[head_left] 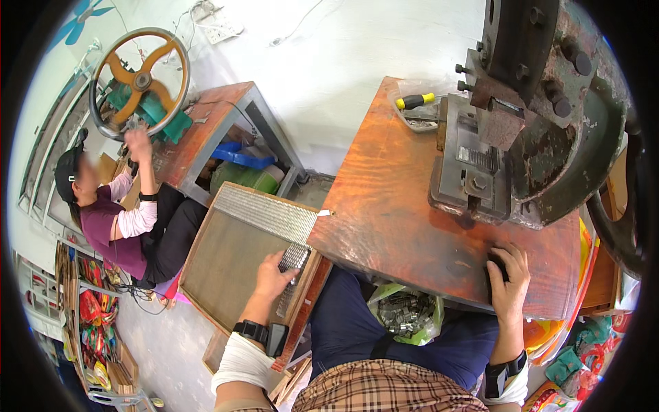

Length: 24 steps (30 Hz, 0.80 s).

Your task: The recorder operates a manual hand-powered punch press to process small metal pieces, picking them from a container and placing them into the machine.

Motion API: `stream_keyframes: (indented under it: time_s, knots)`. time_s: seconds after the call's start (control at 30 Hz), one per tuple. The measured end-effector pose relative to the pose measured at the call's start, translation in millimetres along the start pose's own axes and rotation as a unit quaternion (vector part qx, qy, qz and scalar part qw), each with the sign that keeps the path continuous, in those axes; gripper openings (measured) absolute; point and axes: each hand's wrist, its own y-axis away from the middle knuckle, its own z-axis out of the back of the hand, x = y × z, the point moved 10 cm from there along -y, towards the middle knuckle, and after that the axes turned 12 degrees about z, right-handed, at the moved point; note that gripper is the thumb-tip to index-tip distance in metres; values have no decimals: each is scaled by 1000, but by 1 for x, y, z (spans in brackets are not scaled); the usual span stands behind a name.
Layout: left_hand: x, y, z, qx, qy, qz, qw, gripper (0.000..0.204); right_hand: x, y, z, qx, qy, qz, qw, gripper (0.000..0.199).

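Observation:
My left hand (272, 278) reaches over the right side of a shallow wooden tray (230, 264). Its fingers are closed around a block of small shiny metal pieces (295, 257). Along the tray's far side lie neat rows of similar pieces (264, 214). My right hand (509, 280) rests at the front edge of the wooden table (384, 213), its fingers curled over something dark that I cannot make out. Beyond it stands a heavy metal press (556, 137), with a flat steel die (473, 154) beneath its ram. Between my legs sits a green plastic bag (410, 312) full of loose metal parts.
A yellow and black screwdriver handle (415, 101) lies over a clear plastic container (422, 123) beside the press. At the left, another person (113, 213) sits by a large handwheel (141, 81). Colourful bags (580, 360) crowd the lower right.

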Motion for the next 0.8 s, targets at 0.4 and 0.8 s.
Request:
stream_keyframes:
  time_s: [0.4,0.8]
  knots:
    - [47,-18,15,-55,104,107,987,41,1,-2,4,-4,29,16,999,22]
    - [-324,24,48,135,151,-167,965,30,1,1,7,-39,-15,51,998,24]
